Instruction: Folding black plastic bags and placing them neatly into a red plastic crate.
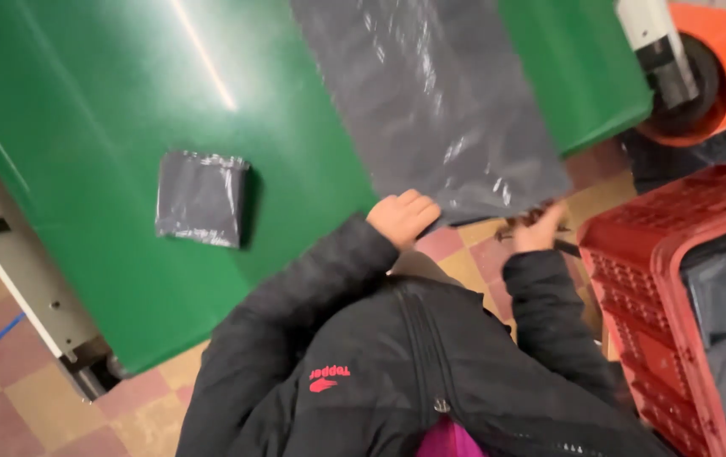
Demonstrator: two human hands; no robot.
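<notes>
Nearest, the left hand (pixel 403 217) was curled shut over the near edge of a grey plastic bag (pixel 430 101), pinning that corner to the green bench (pixel 126 101); the right hand (pixel 539 228) pinched the other corner, keeping the sheet taut and flat; farther left lay a folded bag (pixel 202 199); a red crate (pixel 659 254) stood alongside.

Black puffy zipped jacket (pixel 397 372), red chest logo, long sleeves.

We hold a grey plastic sheet (pixel 439 101) at its near edge with left hand (pixel 401 217) and right hand (pixel 539 230), apparently pinching; folded bag (pixel 201 198) lies on green table (pixel 126 110).
</notes>
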